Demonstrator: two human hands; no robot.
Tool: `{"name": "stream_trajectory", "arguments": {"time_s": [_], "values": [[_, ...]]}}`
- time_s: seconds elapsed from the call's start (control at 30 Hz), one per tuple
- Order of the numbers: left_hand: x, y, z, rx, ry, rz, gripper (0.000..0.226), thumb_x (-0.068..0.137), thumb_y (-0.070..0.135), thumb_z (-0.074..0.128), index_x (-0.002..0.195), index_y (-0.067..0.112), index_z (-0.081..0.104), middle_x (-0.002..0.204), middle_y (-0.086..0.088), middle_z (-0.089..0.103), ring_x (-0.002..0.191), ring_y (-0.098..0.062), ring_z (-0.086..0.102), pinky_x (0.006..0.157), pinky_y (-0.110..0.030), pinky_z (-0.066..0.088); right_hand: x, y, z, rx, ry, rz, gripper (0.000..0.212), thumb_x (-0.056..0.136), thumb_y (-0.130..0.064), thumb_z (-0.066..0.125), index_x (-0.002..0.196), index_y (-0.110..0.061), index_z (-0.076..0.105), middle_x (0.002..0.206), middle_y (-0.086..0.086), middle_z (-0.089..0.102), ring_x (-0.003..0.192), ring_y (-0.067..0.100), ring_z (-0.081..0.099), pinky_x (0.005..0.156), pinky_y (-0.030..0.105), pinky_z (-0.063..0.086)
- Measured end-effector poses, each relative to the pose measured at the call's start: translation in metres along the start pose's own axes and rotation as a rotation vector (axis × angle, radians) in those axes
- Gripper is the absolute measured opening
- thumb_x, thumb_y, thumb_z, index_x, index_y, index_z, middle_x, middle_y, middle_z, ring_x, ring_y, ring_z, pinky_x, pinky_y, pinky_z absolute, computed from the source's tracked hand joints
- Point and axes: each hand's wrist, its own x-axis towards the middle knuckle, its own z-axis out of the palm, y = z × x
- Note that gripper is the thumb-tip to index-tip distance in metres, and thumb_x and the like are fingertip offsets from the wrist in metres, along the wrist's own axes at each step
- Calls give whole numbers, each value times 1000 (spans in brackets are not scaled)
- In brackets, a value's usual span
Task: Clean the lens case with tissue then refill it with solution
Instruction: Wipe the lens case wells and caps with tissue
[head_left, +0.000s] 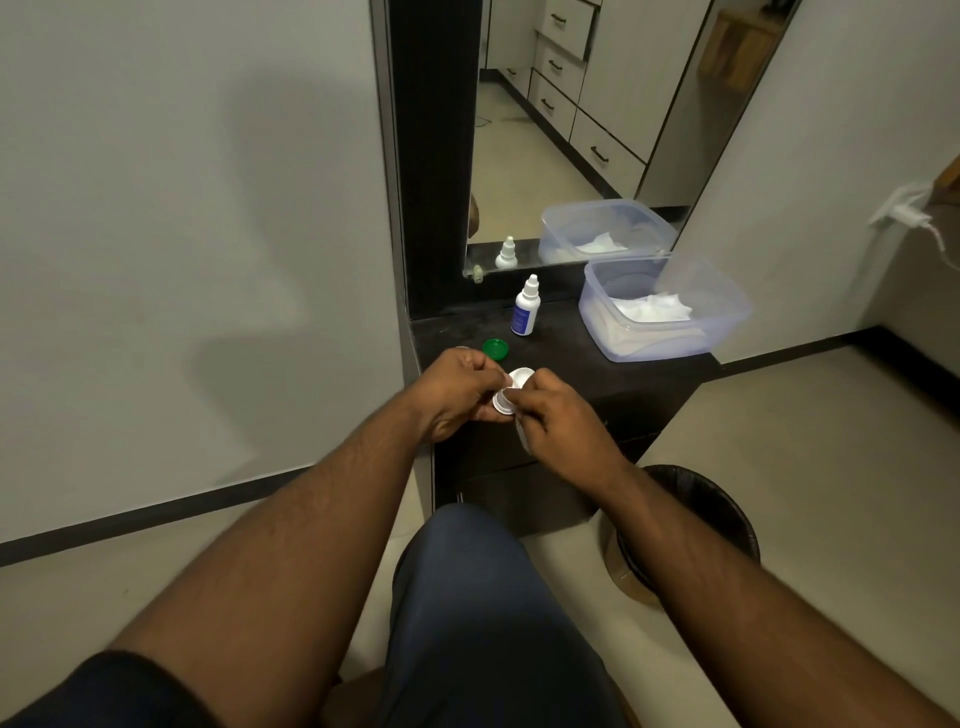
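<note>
Both hands' grips pinch the lens case (511, 389), its long axis seemingly running near-left to far-right.

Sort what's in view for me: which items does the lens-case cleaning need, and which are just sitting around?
Needed:
lens case, held in left hand
tissue, in right hand
solution bottle
green cap
tub of tissues

Just around:
mirror
bin
wall plug

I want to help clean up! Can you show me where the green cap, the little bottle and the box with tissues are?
green cap (495, 348): head view, middle of its top.
little bottle (524, 312): head view, on its white body above the blue label.
box with tissues (654, 349): head view, on its clear front wall.
</note>
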Motion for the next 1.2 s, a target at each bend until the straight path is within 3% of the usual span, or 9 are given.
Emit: {"name": "stream_trajectory", "arguments": {"time_s": [0.17, 0.33, 0.43, 0.6, 0.77, 0.9, 1.03, 1.1, 1.2], "values": [[1, -1, 1, 1, 12, -14, 2, 88, 3, 63, 88, 2, 64, 89, -16, 69, 77, -22, 73, 70, -35, 61, -2, 7, -7, -121, 33, -3, 30, 89, -11, 52, 116, -13, 65, 100, 6, 54, 91, 21, 52, 72, 32, 47], [0, 1, 2, 2, 9, -17, 5, 88, -2, 59, 86, 2, 62, 89, -15, 67, 74, -19, 70, 68, -32, 61, -7, 7, -6, -109, -71, -113, 34, 89, -10, 54, 122, -14, 62, 103, 7, 55, 93, 20, 53, 72, 26, 40], [-1, 2, 2, 15, 15, -37, 6, 88, -3, 59, 87, 3, 61, 97, -18, 67, 79, -22, 72, 68, -32, 61, -6, 17, -18, -243, -67, -156, 34, 87, -13, 56, 120, -17, 63, 100, 5, 56, 90, 20, 53, 67, 25, 38], [-2, 4, 1, -4, 26, -38, 21, 87, -5, 59, 104, 7, 55, 111, -20, 62, 82, -26, 71, 63, -33, 61, -2, 25, -26, -481, -46, -409, 34, 74, -9, 64, 108, -8, 65, 85, 11, 60, 68, 27, 56, 53, 35, 44], [-1, 6, 0, -22, -65, -73, 43, 87, -6, 58, 126, 12, 52, 111, -15, 64, 84, -26, 72, 76, -43, 60, 12, 37, -38, -713, -106, -698, 35, 86, -16, 40, 113, -11, 61, 91, 10, 62, 73, 28, 57, 58, 37, 47], [-4, 7, -1, -28, -125, -50, 40, 88, -6, 56, 124, 11, 58, 107, -12, 68, 87, -25, 71, 74, -37, 61, 23, 35, -50, -831, -182, -853, 35, 83, -17, 54, 117, -13, 60, 100, 10, 62, 81, 28, 59, 65, 38, 47], [-6, 6, -1, -40, -116, -15, 25, 88, -4, 58, 109, 6, 68, 97, -13, 72, 81, -23, 72, 71, -34, 61, 19, 34, -40, -847, -133, -782, 37, 86, -18, 36, 111, -12, 62, 97, 9, 62, 77, 27, 57, 62, 37, 46], [-4, 3, -1, -35, -78, -4, 25, 88, -4, 58, 107, 5, 69, 97, -12, 73, 81, -23, 72, 70, -34, 61, 7, 32, -24, -812, -43, -672, 29, 84, -17, 48, 108, -11, 64, 92, 8, 62, 72, 26, 57, 58, 35, 45], [-2, 0, 0, -18, -38, 4, 26, 88, -6, 57, 107, 6, 70, 100, -14, 72, 83, -25, 73, 69, -36, 62, -14, 17, 7, -558, 54, -274, 37, 74, -11, 66, 111, -10, 63, 90, 11, 60, 72, 29, 57, 57, 36, 46]]}}
